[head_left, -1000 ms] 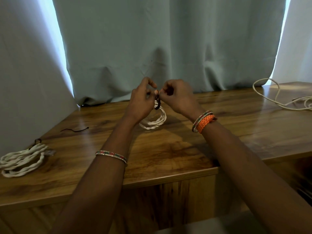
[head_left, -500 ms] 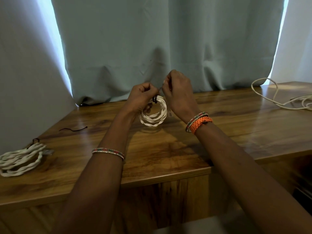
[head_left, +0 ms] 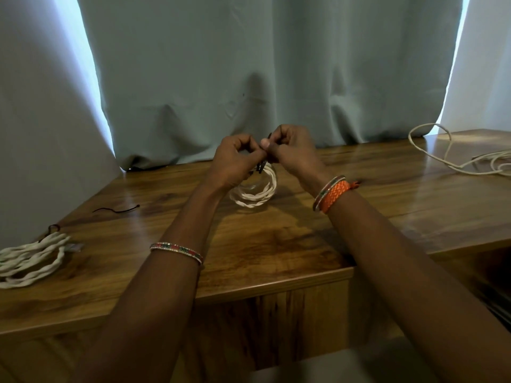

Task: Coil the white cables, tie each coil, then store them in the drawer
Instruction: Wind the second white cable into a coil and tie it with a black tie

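A small coil of white twisted cable (head_left: 257,193) hangs between my hands just above the wooden table (head_left: 276,244). A dark tie (head_left: 260,167) wraps its top. My left hand (head_left: 235,164) and my right hand (head_left: 290,153) meet above the coil, each pinching an end of the tie with curled fingers. A second white coil (head_left: 30,259), bound with a dark tie, lies at the table's left edge. A loose, uncoiled white cable (head_left: 456,153) sprawls at the far right.
A spare dark tie (head_left: 117,210) lies on the table left of my left arm. Grey-green curtains (head_left: 249,78) hang right behind the table. The table's front panel (head_left: 276,322) is below my arms; an open gap shows at the lower right.
My hands have closed together over the coil and now both pinch the tie ends. The coil has sunk a little lower toward the table.
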A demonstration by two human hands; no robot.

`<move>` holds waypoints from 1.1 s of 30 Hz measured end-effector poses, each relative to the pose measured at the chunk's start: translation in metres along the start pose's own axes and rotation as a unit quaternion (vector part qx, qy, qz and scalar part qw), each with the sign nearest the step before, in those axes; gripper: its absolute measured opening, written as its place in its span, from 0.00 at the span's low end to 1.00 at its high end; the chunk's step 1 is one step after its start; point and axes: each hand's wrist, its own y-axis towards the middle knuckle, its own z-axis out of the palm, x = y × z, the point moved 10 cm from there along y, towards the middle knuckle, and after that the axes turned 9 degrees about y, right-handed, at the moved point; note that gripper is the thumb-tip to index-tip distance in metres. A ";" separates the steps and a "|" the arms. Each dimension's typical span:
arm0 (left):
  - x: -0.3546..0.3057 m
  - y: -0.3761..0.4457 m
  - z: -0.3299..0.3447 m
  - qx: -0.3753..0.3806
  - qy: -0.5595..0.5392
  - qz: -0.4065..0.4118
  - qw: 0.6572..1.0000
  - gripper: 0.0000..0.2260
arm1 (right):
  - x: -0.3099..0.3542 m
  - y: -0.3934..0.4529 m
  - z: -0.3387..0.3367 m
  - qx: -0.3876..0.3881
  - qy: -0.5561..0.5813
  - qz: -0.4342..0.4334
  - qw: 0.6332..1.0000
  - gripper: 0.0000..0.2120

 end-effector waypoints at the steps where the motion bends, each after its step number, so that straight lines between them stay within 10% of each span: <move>1: 0.002 0.000 0.004 0.016 -0.004 -0.007 1.000 0.11 | 0.010 -0.002 -0.002 -0.029 -0.070 -0.050 0.996 0.08; 7: 0.011 0.001 0.012 0.072 -0.004 -0.075 0.995 0.15 | 0.043 -0.018 -0.002 -0.091 -0.168 -0.173 0.966 0.10; 22: -0.010 -0.014 0.047 0.203 -0.044 0.020 0.978 0.10 | 0.017 -0.009 -0.057 -0.231 0.043 -0.077 0.969 0.15; 33: -0.010 -0.015 0.036 0.128 -0.068 0.004 0.989 0.07 | 0.023 -0.006 -0.038 -0.112 0.079 -0.094 0.986 0.09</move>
